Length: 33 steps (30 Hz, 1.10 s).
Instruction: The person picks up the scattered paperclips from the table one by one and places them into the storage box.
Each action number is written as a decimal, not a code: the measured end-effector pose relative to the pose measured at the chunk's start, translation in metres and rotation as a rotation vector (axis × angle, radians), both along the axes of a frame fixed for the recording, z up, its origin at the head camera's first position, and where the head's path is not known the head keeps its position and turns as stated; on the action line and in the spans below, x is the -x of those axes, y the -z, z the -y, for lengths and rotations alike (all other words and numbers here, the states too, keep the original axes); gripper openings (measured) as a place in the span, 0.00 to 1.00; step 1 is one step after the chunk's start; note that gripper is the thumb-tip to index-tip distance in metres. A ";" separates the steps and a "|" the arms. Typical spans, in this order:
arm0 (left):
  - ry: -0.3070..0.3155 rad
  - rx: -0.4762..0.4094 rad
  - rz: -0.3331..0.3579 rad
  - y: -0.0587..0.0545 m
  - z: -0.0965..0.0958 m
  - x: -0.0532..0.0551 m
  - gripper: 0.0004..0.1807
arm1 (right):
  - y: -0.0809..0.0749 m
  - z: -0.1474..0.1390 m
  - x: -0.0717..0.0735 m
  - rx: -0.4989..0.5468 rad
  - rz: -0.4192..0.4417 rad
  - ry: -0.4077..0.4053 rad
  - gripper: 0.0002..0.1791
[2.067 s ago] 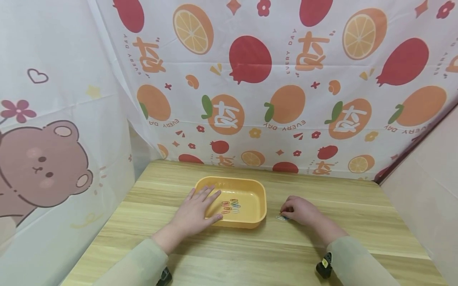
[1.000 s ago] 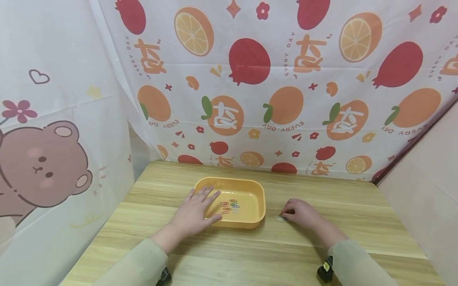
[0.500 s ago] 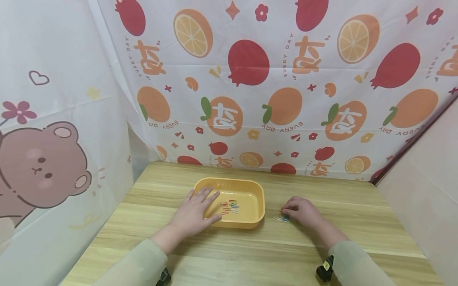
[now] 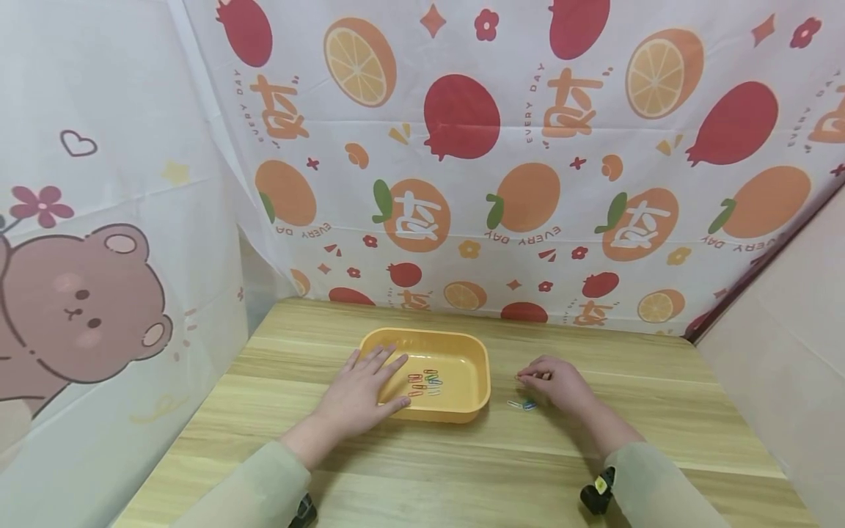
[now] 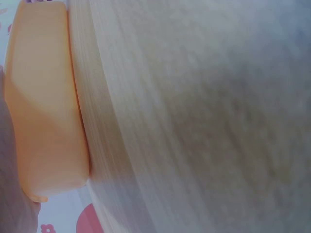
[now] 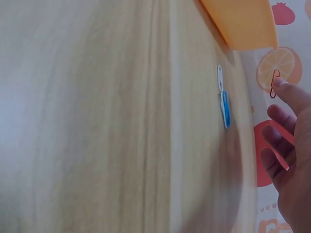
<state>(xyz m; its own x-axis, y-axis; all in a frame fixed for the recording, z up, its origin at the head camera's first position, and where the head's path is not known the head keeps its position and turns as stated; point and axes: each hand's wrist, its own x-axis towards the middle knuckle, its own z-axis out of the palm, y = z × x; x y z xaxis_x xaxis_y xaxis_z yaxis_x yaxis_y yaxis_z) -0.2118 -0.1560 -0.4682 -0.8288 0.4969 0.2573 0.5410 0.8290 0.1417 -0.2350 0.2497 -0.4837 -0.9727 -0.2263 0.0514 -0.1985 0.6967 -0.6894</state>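
While the red paper clip (image 6: 274, 85) hangs pinched at the fingertips of the right hand (image 4: 556, 381), other fingers loosely bent, a slackened pinch could drop it near the white clip (image 6: 220, 77) and blue clip (image 6: 226, 109). Left of that hand, the yellow tray (image 4: 466, 380) holds multicoloured clips (image 4: 423, 383); the left hand (image 4: 356, 389) lies spread across its rim.

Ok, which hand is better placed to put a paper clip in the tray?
Likely the right hand: it pinches a red paper clip near the yellow tray, while the left hand rests on its rim.
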 end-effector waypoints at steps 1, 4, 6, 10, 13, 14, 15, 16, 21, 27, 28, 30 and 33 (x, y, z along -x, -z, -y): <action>0.000 0.000 -0.001 0.000 0.000 0.000 0.42 | -0.001 0.001 0.001 0.001 -0.001 0.003 0.05; 0.001 0.005 -0.005 -0.001 0.000 0.000 0.42 | -0.004 0.003 0.004 -0.002 -0.022 -0.015 0.06; -0.001 0.007 -0.004 -0.001 0.000 0.000 0.42 | -0.006 0.007 0.005 0.004 -0.027 -0.020 0.06; -0.002 0.007 -0.001 -0.002 0.000 0.000 0.42 | -0.013 0.016 0.009 0.017 -0.028 -0.023 0.07; -0.004 0.006 -0.001 -0.001 0.000 0.001 0.42 | -0.017 0.024 0.011 0.032 -0.025 -0.020 0.06; -0.003 0.003 0.000 0.000 0.000 0.000 0.42 | -0.019 0.027 0.012 0.036 -0.023 -0.019 0.06; -0.005 0.001 0.003 0.000 0.000 0.000 0.42 | -0.020 0.030 0.013 0.042 -0.021 -0.017 0.06; -0.007 0.001 0.006 0.000 0.000 0.001 0.42 | -0.021 0.032 0.014 0.048 -0.022 -0.015 0.06; -0.010 0.009 0.021 0.001 0.000 0.001 0.42 | -0.027 0.046 0.019 0.081 -0.044 -0.019 0.08; -0.010 0.021 0.020 0.002 0.000 0.001 0.42 | -0.035 0.071 0.023 0.124 -0.093 -0.056 0.10; -0.010 0.019 0.020 0.002 0.000 0.001 0.42 | -0.036 0.076 0.023 0.129 -0.098 -0.064 0.10; -0.011 0.016 0.017 0.001 0.000 0.001 0.42 | -0.039 0.087 0.024 0.139 -0.099 -0.080 0.10; -0.016 0.006 0.025 0.001 0.000 0.000 0.42 | -0.042 0.104 0.023 0.144 -0.073 -0.097 0.10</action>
